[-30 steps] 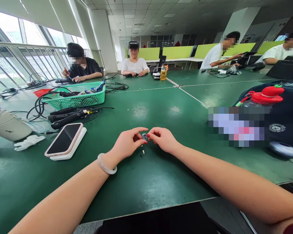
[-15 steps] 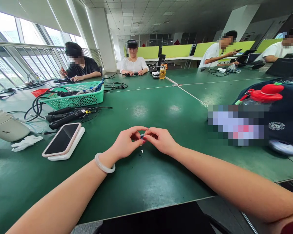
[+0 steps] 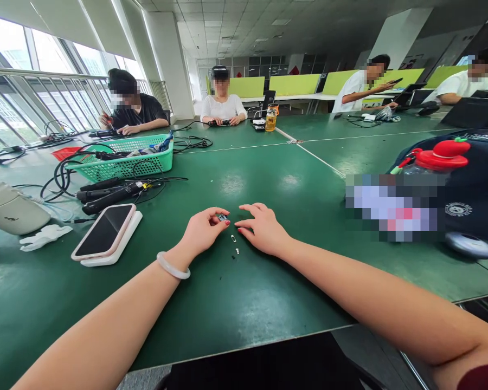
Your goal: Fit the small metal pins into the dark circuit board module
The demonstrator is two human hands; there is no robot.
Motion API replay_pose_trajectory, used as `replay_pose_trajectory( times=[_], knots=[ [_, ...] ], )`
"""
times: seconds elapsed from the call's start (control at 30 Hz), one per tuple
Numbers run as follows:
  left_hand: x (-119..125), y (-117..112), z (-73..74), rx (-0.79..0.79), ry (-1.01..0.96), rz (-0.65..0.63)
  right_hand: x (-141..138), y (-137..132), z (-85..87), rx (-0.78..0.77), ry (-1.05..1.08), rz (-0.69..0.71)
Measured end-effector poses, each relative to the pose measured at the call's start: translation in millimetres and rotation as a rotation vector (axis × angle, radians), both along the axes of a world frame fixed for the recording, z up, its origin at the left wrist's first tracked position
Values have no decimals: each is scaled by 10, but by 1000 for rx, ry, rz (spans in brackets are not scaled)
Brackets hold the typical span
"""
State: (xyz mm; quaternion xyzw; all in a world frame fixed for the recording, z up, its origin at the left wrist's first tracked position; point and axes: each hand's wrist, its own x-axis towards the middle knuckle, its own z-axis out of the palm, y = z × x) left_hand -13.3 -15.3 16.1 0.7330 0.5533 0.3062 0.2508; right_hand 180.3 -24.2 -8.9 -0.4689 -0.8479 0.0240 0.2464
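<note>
Between the thumb and fingers of my left hand [image 3: 203, 230] is a small dark part with bluish and pale details [image 3: 222, 218], too small to name. My right hand [image 3: 263, 230] is apart from it, fingers spread and holding nothing, just above the green table [image 3: 260, 303]. On the tabletop between the hands lies a small pale ring-shaped piece with a dark centre [image 3: 233, 238]. Nearer to me are a tiny white piece [image 3: 237, 251] and a tiny black piece [image 3: 233, 257].
To the left lie a phone on a white box [image 3: 106, 230], dark handheld tools [image 3: 114, 196], a green basket [image 3: 134, 165] with cables, and a beige pouch [image 3: 12, 208]. A dark bag [image 3: 480, 179] and a glossy oval object [image 3: 469, 245] are at the right. Several people sit around the table.
My hands have come apart. The left moved slightly left with the small part, and the right opened. A pale ring-shaped piece now shows on the table between them.
</note>
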Motion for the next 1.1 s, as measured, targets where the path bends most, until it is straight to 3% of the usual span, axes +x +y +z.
replay_pose_trajectory(
  times=[0.3,0.47,0.87,1.1],
  knots=[
    [-20,-9,-46,-17,38,-78,45,69,-25,-97,110,-72],
    [3,-38,-17,-22,76,-59,38,56,-25,-115,136,-120],
    [29,-50,1,-56,129,-64,-12,59,-57,-51,67,-98],
    [34,-58,6,-35,124,-81,-5,58,-46,-22,185,-11]
  ],
)
